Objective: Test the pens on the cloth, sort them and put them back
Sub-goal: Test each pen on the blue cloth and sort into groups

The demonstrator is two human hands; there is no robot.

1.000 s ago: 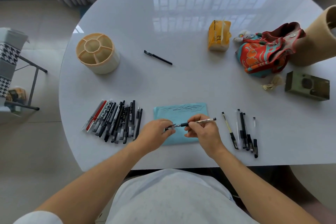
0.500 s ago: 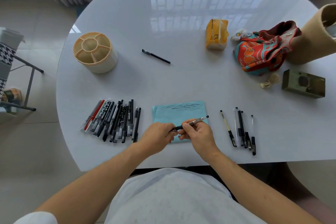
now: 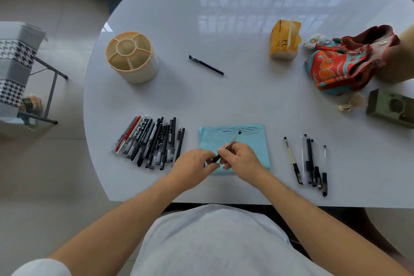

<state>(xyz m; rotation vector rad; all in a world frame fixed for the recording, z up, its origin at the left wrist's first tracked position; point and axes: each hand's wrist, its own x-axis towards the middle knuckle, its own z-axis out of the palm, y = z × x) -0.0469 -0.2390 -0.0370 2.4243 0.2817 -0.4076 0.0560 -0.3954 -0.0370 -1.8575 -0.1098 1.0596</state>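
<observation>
A light blue cloth (image 3: 253,143) with black scribbles along its far edge lies near the table's front edge. Over it my right hand (image 3: 240,157) pinches a clear-barrelled pen (image 3: 228,144) that slants up to the right. My left hand (image 3: 192,167) grips the pen's dark lower end. A row of several pens (image 3: 152,141) lies left of the cloth. A smaller group of several pens (image 3: 310,161) lies to its right. One black pen (image 3: 206,65) lies alone mid-table. A beige round pen holder (image 3: 132,56) with compartments stands at the back left.
On the white table (image 3: 224,101) at the right are a yellow tissue pack (image 3: 283,40), a red patterned bag (image 3: 345,63) and an olive green box (image 3: 392,107). A stool with a houndstooth cloth (image 3: 15,67) stands on the floor at the left.
The pen has swung from lying level to slanting up to the right. Both hands have drawn closer together over the cloth's near part.
</observation>
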